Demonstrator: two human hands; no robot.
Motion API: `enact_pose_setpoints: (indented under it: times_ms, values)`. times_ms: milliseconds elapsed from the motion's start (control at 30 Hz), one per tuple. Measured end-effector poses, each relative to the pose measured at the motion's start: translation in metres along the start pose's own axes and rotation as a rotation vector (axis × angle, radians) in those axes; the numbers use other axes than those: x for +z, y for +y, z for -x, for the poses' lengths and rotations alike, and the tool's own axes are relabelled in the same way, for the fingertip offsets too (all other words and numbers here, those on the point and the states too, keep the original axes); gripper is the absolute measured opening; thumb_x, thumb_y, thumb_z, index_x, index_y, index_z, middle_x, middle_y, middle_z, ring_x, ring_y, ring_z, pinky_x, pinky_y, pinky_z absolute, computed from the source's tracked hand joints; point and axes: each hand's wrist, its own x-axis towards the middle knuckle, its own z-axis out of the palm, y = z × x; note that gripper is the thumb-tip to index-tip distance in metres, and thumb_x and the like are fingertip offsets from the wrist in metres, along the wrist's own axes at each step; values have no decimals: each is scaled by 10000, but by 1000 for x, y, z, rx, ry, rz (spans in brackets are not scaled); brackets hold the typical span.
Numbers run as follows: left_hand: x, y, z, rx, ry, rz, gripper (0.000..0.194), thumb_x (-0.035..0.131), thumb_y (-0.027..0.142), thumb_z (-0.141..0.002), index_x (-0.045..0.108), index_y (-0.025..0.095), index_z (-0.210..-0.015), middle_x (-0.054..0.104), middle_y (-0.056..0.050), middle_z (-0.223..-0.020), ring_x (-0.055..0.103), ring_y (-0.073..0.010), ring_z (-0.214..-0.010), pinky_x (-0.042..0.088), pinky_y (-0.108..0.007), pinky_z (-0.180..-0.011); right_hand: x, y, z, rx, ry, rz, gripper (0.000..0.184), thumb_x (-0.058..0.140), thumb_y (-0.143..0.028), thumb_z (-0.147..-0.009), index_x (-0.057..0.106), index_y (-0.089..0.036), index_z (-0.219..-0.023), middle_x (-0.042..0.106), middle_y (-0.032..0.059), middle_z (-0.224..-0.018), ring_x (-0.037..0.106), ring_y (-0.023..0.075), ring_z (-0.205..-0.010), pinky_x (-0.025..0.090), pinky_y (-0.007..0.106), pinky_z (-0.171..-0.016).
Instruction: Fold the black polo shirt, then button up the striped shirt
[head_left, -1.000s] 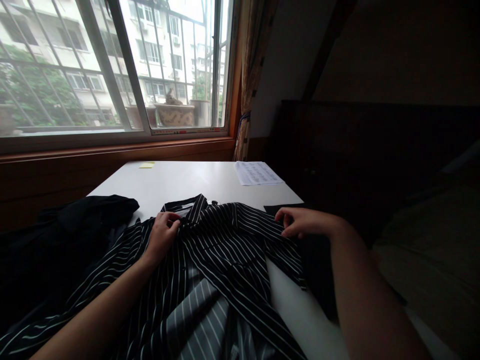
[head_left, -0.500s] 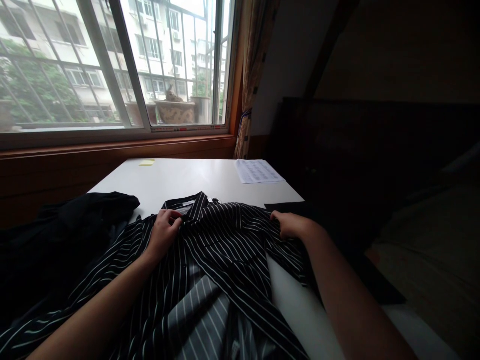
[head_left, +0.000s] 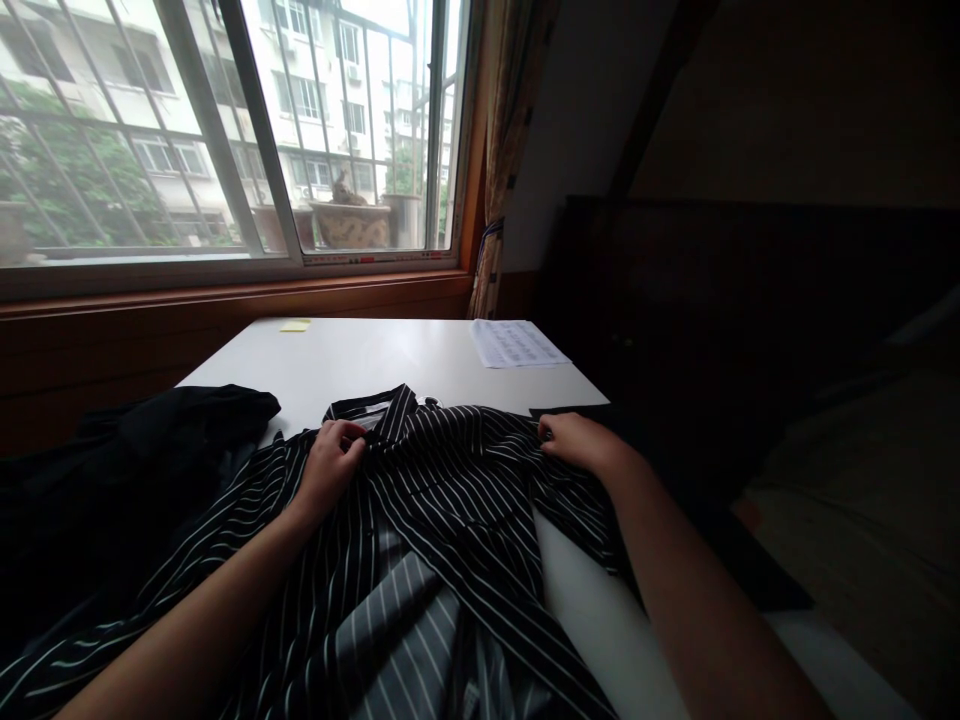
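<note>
A black shirt with white stripes [head_left: 465,490] lies spread over the white table [head_left: 375,350], its collar pointing to the window. The front hangs partly open, showing the greyer inner side of the cloth. My left hand [head_left: 330,460] pinches the shirt's front edge just below the collar. At the right shoulder and sleeve, my right hand [head_left: 574,442] has its fingers curled on the striped cloth. Both sets of fingertips are partly hidden by the hands and folds.
Dark bunched clothing [head_left: 150,450] lies at the left. Printed sheets [head_left: 517,343] rest at the table's far right, and a yellow sticky note [head_left: 295,325] at its far left. Some flat dark material [head_left: 750,570] is at the right edge. Behind stands a barred window [head_left: 360,130].
My right hand has shifted very slightly left on the shoulder, its fingers curling in more. My left hand and the shirt stay nearly still.
</note>
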Motion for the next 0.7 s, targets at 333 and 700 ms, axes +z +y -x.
enact_pose_setpoints:
  times_ms: [333, 700]
  values:
    - [2, -2, 1, -10, -1, 23, 256, 525, 363, -847, 614, 173, -995, 621, -75, -996, 627, -238, -911, 527, -407, -845, 41, -106, 12, -816, 386, -192, 328, 619, -265, -916, 638, -244, -1243, 574, 79, -1353, 516, 225, -1257, 402, 384, -1093]
    - [-7, -22, -4, 180, -197, -192, 404, 458, 274, -891, 561, 171, -1268, 631, -106, -1279, 576, -257, -1215, 439, -435, -1071, 81, -83, -13, -633, 107, -148, 619, 567, -621, -896, 498, -336, -1440, 385, 65, -1567, 306, 329, -1449, 247, 516, -1183]
